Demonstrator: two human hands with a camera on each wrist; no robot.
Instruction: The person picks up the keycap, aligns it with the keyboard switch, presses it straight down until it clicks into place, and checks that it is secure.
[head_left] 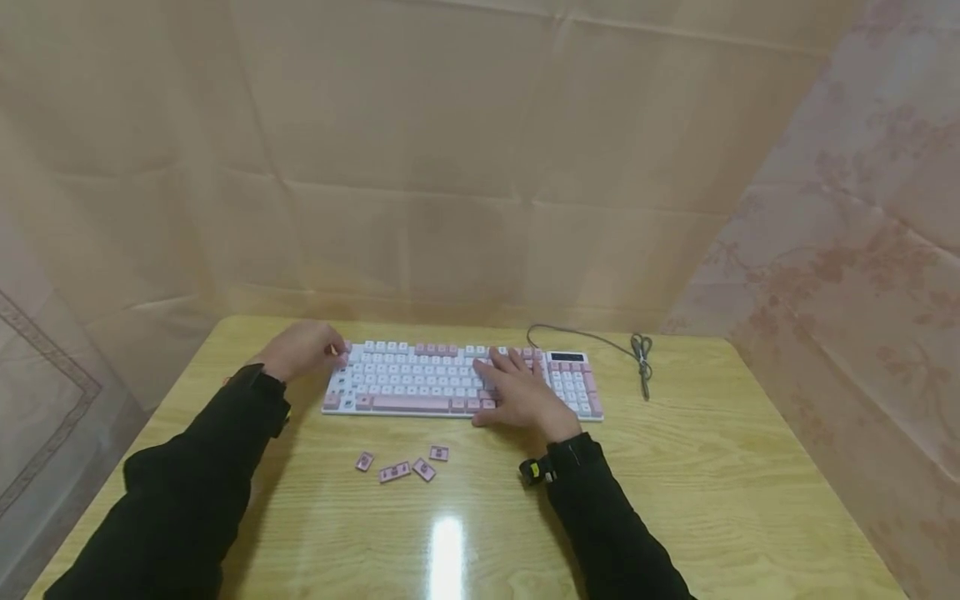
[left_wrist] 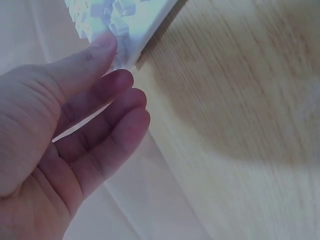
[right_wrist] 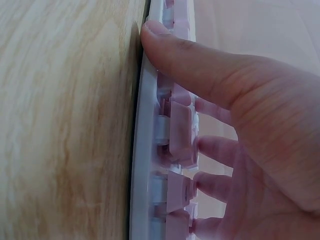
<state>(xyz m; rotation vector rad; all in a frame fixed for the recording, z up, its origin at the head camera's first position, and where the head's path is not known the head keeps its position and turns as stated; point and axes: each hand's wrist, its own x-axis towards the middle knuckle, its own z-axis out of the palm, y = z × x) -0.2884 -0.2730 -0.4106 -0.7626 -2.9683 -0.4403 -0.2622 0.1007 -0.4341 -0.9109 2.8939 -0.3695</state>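
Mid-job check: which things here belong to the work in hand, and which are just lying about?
Seemingly part of the job:
Keyboard, with the right hand resting on it
Left hand, at its far left corner
Loose pink keycaps, in front of the keyboard

Apparently just lying about:
Bundled grey cable, right of the keyboard, touched by neither hand

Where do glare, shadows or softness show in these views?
Head: white glare streak on the glossy yellow wood-grain table; loose pink rectangular keycaps too small to read. Left wrist: white-and-pink plastic keyboard washed out and soft, broad shadow across the table. Right wrist: dark shadow line along the keyboard's edge, pink keys soft.
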